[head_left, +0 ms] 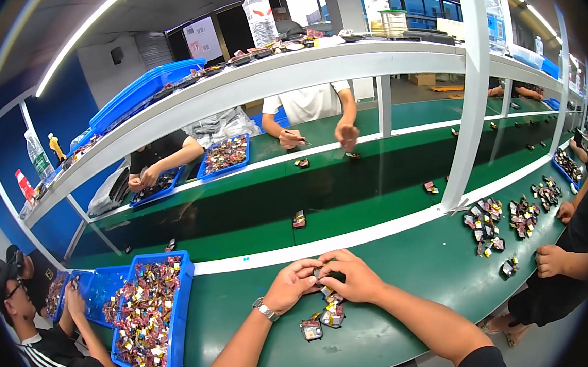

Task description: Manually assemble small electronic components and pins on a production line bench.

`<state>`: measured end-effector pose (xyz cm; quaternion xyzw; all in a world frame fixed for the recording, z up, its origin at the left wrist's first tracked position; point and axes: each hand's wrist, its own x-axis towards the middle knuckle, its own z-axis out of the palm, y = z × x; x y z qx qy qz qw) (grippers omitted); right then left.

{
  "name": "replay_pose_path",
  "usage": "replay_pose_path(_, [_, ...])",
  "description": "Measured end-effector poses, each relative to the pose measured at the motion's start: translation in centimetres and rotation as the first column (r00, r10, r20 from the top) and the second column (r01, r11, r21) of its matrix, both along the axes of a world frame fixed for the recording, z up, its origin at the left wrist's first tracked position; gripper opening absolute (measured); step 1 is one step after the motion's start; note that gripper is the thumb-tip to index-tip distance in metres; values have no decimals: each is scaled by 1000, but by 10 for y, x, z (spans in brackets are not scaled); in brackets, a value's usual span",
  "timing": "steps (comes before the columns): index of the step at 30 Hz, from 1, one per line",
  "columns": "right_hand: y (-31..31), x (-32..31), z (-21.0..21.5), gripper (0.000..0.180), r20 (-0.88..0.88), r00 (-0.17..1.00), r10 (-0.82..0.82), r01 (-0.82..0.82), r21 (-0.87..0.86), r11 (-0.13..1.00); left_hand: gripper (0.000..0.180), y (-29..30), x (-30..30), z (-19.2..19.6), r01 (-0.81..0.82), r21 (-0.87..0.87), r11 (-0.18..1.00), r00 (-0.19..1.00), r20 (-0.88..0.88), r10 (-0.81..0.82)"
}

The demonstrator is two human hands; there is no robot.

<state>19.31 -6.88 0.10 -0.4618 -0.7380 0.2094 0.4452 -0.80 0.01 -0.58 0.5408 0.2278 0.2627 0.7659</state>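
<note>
Both hands, left and right, pressed together, pinching small part; loose parts just below.

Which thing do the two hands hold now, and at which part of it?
Both the left hand and the right hand close together on a small dark part; where exactly the fingers grip it cannot be told.

Walls: painted deep blue.
Bench: long green work surface, spanned by a white metal shelf frame.
Light: given by ceiling strip lamps.
</note>
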Motion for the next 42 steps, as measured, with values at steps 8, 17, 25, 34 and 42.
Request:
replay_pose_path(8, [7, 6, -4, 19, 63, 996, 68, -72, 72, 995, 30, 7, 5, -8, -58, 94, 994, 997, -39, 62])
replay_pose_path(17, [-21, 43, 26, 16, 191, 896, -401, 407, 8, 913, 27, 5, 9, -3, -68, 67, 995, 998, -7, 69])
replay_pose_path(25, [-97, 216, 57, 21, 539, -77, -839, 945, 308, 111, 26, 4, 23, 5, -3, 89, 996, 1000, -12, 4])
replay_pose_path(34, [4, 68, 67, 24, 186, 833, -521, 377, 498, 781, 27, 6, 5, -6, -95, -9, 995, 995, 22, 95])
replay_pose_path(42, [-9, -7, 20, 20, 273, 938, -214, 118, 329, 937, 29, 4, 9, -4, -141, 38, 989, 990, 31, 140])
